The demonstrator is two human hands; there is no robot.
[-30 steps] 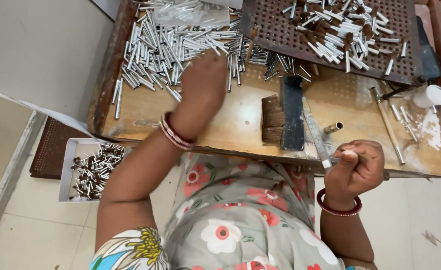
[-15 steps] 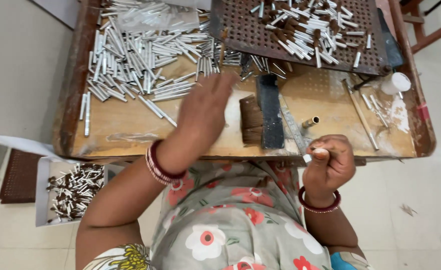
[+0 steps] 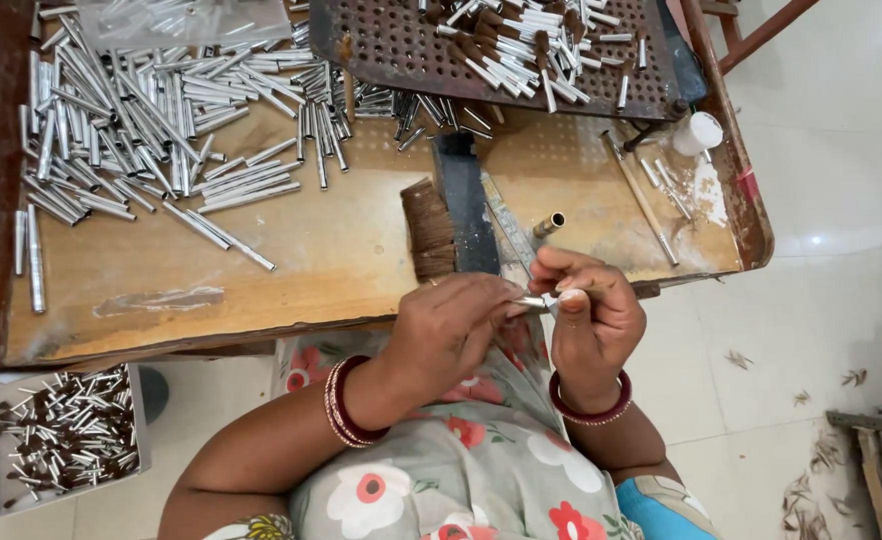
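I see bright, even daylight, soft shadows under the desk [image 3: 261, 300] front edge, floor glare right, everything sharp, edges slightly bowed.

A short silver tube [image 3: 533, 301] lies level between both hands' fingertips, just below the front edge of the wooden table [image 3: 291, 260], near the upright brass ferrule [image 3: 548, 225].

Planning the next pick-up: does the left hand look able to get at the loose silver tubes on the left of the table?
Probably yes: the left hand is at the table edge, bare wood lies before the silver tubes, but it now pinches a small tube.
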